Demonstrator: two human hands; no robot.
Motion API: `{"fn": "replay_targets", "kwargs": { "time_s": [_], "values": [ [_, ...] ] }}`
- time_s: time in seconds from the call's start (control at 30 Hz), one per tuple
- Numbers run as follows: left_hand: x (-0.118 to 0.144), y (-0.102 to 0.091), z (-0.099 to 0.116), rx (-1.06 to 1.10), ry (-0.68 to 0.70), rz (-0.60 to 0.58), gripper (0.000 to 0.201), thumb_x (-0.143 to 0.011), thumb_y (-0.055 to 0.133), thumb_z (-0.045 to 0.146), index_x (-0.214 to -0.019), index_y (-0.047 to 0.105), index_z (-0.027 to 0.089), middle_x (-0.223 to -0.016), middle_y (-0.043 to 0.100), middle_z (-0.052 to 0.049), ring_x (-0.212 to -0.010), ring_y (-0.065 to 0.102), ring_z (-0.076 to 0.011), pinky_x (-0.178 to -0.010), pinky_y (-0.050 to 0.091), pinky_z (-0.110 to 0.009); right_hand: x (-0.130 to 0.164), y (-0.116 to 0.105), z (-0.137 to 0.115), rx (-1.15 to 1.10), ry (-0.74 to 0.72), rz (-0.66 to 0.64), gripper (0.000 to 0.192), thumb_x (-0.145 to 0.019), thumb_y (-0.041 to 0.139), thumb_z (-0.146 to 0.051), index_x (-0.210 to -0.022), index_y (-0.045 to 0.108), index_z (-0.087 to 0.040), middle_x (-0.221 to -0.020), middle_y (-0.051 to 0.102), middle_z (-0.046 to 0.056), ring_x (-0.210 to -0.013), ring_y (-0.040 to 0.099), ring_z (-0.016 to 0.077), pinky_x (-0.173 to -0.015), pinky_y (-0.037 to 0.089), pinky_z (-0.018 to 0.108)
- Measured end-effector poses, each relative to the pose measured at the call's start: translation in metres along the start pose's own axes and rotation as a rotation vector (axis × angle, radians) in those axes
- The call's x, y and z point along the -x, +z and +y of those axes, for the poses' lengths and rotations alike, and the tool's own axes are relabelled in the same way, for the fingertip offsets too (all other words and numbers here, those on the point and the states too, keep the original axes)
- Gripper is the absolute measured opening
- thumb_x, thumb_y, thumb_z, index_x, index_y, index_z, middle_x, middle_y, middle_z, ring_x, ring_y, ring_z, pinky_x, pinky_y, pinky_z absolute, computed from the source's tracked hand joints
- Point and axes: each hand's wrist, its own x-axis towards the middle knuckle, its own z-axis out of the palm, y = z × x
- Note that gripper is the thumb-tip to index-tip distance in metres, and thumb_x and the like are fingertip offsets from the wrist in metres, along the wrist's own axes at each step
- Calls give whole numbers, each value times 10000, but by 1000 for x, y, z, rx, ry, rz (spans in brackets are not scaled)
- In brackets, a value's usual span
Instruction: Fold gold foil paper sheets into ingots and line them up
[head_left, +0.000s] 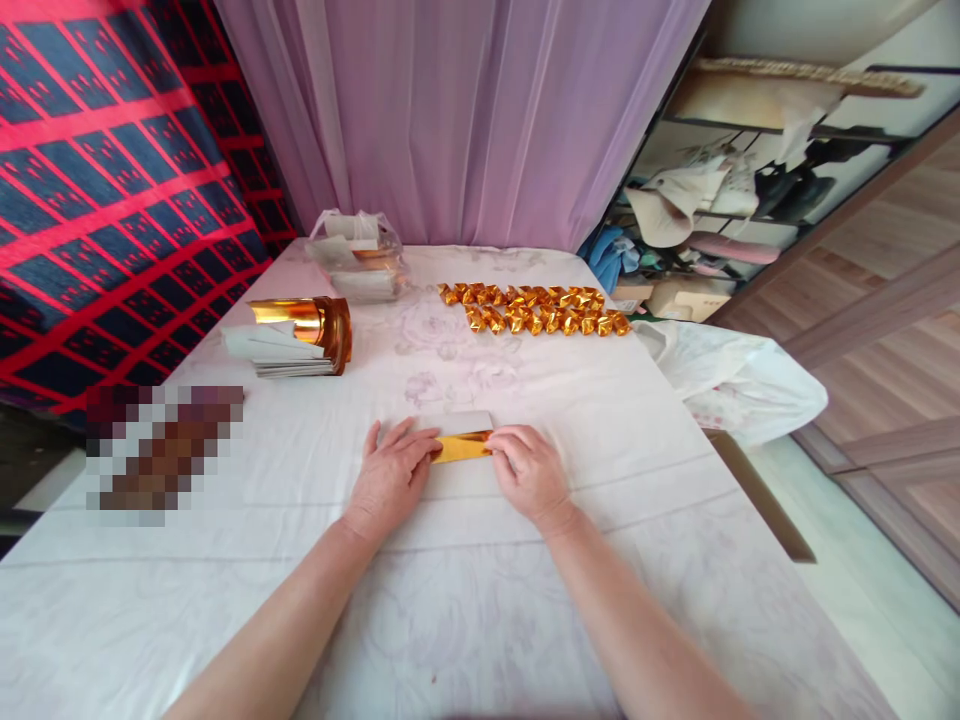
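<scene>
1. Lying on the table (300, 450), the gold paper strip (461, 449) is showing a pale part on its far side.
2. The left hand (391, 470) is touching its left end — whether gripping, I cannot tell.
3. The right hand (529, 470) is pinching its right end.
4. Folded gold pieces (551, 318) are lying far right — a paper stack (296, 340) far left.

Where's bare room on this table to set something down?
Bare tablecloth shows between the left hand and the foil stack, between the right hand and the gold pieces, and between the forearms. Crowded: back left, around the bag, and centre, at the gold strip.
</scene>
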Motion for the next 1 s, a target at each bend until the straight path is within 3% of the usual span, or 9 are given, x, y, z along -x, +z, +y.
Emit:
{"fn": "replay_targets", "kwargs": {
  "time_s": [0.17,0.33,0.63,1.0],
  "values": [
    [-2,1,0,-12,-15,-13,332,-948,420,203,-1149,666,298,-1294,668,6,-1337,481,-292,-1141,197,-618,-1,9,-14,60,-148,-179,219,-859,530,-104,-980,685,-200,-1035,709,78,-940,635,216,-873,512,372],
    [-2,2,-2,-31,-7,-16,354,-919,450,203,-1178,671,301,-1319,651,-9,-1342,474,-291,-1140,193,-630,-3,15,-11,82,-54,-303,209,-835,589,-132,-994,702,-206,-1099,701,87,-1002,624,233,-942,490,413],
    [-3,0,-1,-55,45,-24,364,-887,588,362,-1244,639,313,-1335,639,-50,-1323,485,-315,-1130,170,-661,-11,13,-13,139,-23,-327,243,-831,611,-156,-1058,694,-182,-1145,685,101,-1039,606,232,-974,462,390],
    [-12,-11,12,-138,101,-5,199,-918,565,377,-1022,698,271,-1085,733,-29,-1052,630,-249,-1128,180,-602,-16,14,-15,199,10,-367,248,-843,603,-167,-1081,675,-164,-1132,680,99,-1058,595,230,-948,445,361]
  ]
}}
